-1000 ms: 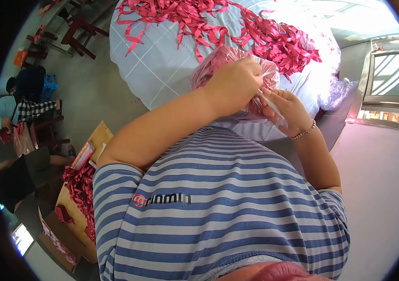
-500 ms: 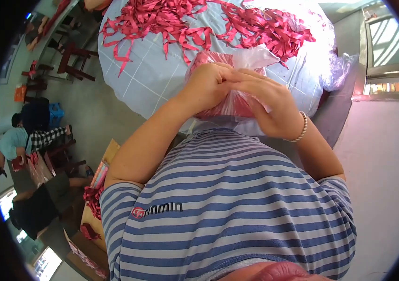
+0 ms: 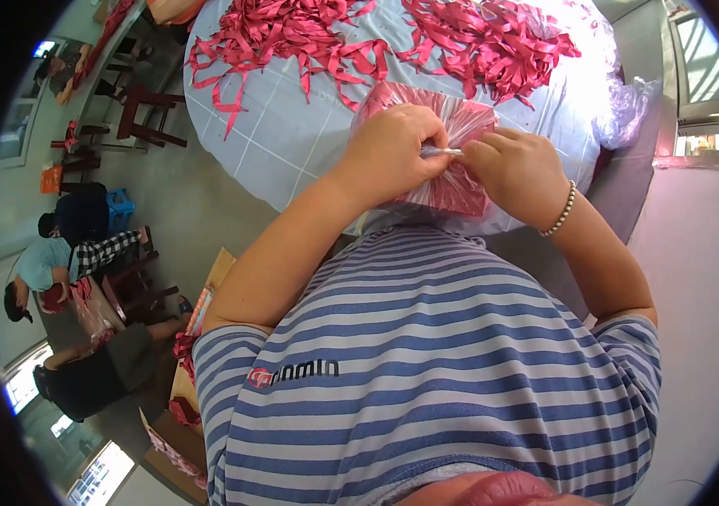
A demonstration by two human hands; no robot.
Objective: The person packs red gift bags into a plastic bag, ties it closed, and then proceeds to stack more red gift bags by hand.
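Note:
A clear plastic bag packed with something flat-sided and red sits at the near edge of the round table, its film gathered to a twist in the middle. My left hand pinches the twisted neck of the bag from the left. From the right, my right hand, with a beaded bracelet at the wrist, grips the other side of the same twist, its fingertips close to those of my left hand. Just beyond the bag lie two heaps of red ribbon strips on the pale cloth.
The round table has a grid-lined cover. Crumpled clear plastic hangs at its right edge. Several people sit or bend at the left, near wooden chairs and a blue stool. An open cardboard box stands lower left.
The loose top of the bag has been drawn together into a narrow twist. My hands have moved apart from their overlapped position, and more of the red contents shows.

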